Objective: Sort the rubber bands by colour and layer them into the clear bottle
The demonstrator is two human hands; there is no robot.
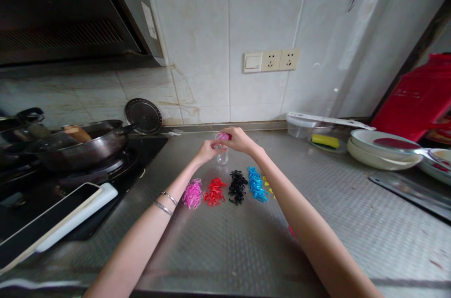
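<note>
A small clear plastic container point(222, 157) stands on the counter behind the coloured piles. My left hand point(207, 151) is closed around its upper part. Over its top, my right hand point(238, 140) pinches something pink point(222, 137); whether this is a lid or small bands I cannot tell. Nearer to me lie separate piles of small elastic bands: pink bands point(192, 193), red bands point(214, 192), black bands point(237, 187) and blue bands point(257, 184). Yellow bands point(267, 184) are partly hidden by my right forearm.
On the left, a pan point(84, 143) sits on the stove, with a phone point(45, 223) near the counter's front. To the right are a clear tub point(301, 126), a yellow sponge point(324, 141), white bowls point(380, 152), a cleaver-like blade point(412, 194) and a red thermos point(412, 96).
</note>
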